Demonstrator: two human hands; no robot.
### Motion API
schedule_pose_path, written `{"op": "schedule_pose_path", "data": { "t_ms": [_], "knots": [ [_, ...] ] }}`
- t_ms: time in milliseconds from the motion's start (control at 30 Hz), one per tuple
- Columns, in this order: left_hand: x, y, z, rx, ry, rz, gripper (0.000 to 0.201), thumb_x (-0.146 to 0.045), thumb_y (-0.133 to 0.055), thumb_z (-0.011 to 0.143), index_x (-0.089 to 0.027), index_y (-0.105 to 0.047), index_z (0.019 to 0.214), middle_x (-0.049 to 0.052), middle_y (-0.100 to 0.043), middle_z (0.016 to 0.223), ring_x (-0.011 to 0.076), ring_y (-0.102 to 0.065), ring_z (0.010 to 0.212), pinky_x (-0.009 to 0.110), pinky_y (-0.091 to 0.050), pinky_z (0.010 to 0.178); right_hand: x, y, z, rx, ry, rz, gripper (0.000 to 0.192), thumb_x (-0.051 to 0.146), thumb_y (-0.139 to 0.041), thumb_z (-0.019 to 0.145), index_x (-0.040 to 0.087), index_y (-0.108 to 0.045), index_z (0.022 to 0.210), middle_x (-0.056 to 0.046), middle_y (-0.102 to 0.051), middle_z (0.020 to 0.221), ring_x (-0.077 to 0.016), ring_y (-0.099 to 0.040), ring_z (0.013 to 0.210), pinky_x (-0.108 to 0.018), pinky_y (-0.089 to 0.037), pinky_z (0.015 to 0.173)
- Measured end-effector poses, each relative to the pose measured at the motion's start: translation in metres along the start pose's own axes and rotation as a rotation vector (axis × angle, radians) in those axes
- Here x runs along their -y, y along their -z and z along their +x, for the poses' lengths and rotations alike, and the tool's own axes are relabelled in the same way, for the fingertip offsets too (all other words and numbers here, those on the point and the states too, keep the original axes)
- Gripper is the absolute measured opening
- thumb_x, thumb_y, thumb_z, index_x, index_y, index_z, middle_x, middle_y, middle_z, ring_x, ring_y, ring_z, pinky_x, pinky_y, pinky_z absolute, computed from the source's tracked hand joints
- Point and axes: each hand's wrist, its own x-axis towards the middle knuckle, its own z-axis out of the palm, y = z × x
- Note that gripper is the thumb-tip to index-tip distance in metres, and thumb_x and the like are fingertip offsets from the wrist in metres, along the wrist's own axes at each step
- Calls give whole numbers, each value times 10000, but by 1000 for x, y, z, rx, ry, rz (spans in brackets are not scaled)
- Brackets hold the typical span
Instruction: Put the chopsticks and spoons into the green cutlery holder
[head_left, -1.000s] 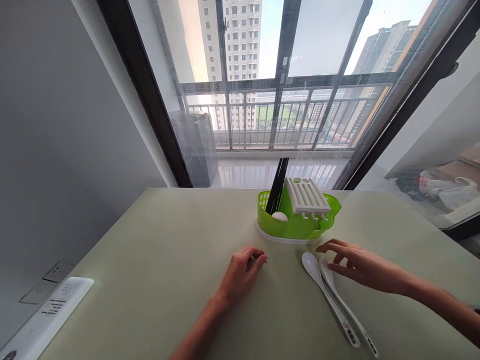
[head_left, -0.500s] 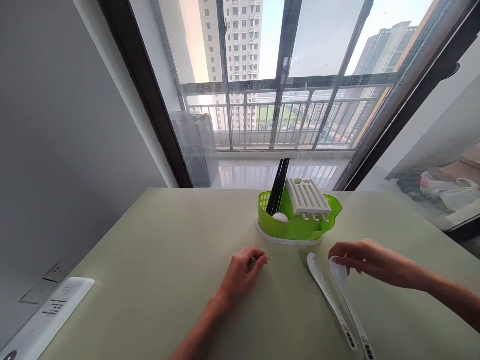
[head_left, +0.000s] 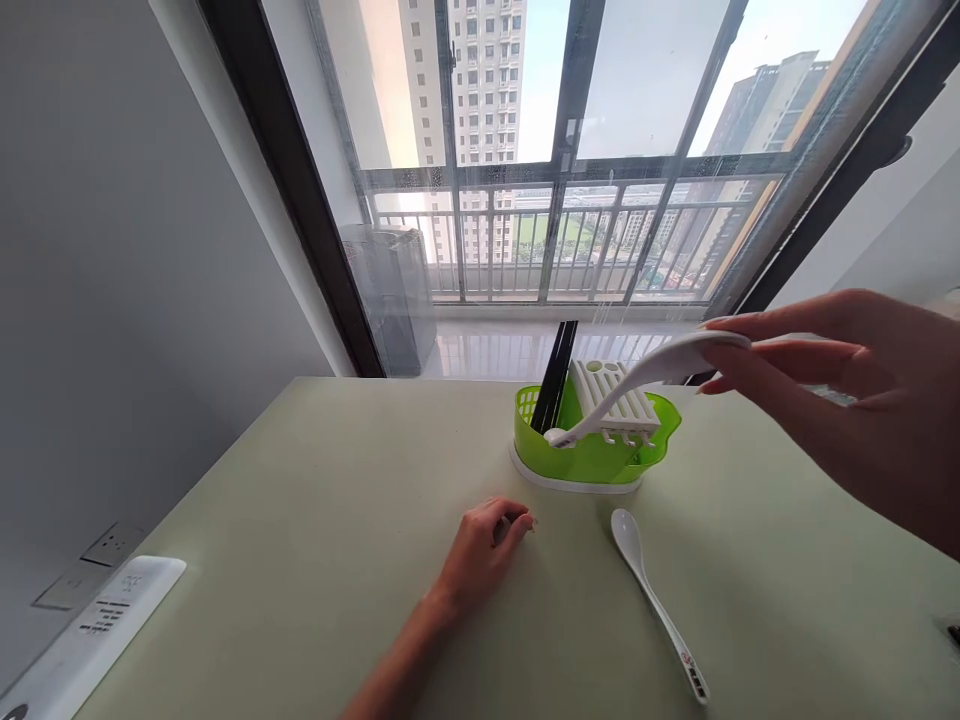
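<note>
My right hand (head_left: 847, 400) is raised at the right and pinches the bowl end of a white spoon (head_left: 637, 385). The spoon's handle slants down to the left, and its tip reaches the left compartment of the green cutlery holder (head_left: 592, 455). The holder has a white slotted insert (head_left: 615, 395) and black chopsticks (head_left: 556, 375) standing in it. A second white spoon (head_left: 652, 595) lies flat on the table in front of the holder. My left hand (head_left: 480, 550) rests on the table (head_left: 300, 520) with its fingers curled, holding nothing that I can see.
A white power strip (head_left: 90, 630) lies at the table's left front corner, below a wall socket (head_left: 105, 545). Behind the table is a large window with a balcony railing (head_left: 555, 240). A grey wall runs along the left.
My right hand has picked one spoon up off the table and lifted it up and right, its handle now pointing into the holder. The other spoon stays on the table. My left hand has not moved.
</note>
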Motion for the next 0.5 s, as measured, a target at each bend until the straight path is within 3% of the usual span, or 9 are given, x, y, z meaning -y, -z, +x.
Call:
{"op": "schedule_pose_path", "data": {
  "t_ms": [100, 233, 333, 500],
  "knots": [
    [-1, 0, 0, 3, -9, -3, 313, -412, -527, 993, -180, -727, 930, 30, -715, 875, 122, -529, 670, 233, -400, 634, 18, -14, 10, -75, 164, -51, 231, 459, -627, 956, 250, -718, 996, -4, -781, 851, -158, -754, 759, -230, -458, 539],
    [-1, 0, 0, 1, -13, -7, 306, -395, -523, 994, -179, -725, 916, 30, -716, 870, 122, -533, 671, 233, -399, 627, 24, -47, 12, 24, 361, -91, 192, 336, -577, 997, 204, -716, 993, -25, -777, 943, -132, -702, 693, -231, -374, 507],
    [-2, 0, -1, 0, -7, -10, 303, -391, -527, 990, -177, -724, 908, 29, -711, 853, 121, -527, 660, 234, -399, 617, 25, -75, 4, 133, 370, -138, 212, 306, -538, 1008, 213, -726, 1042, -23, -764, 903, -111, -630, 591, -245, -290, 505],
    [-4, 0, 0, -11, -13, -1, 306, -395, -527, 983, -178, -727, 900, 32, -713, 837, 126, -534, 652, 239, -405, 610, 33, -104, -12, 345, 338, -218, 207, 273, -523, 992, 222, -723, 976, -20, -727, 818, -130, -612, 614, -267, -197, 542]
  ]
}}
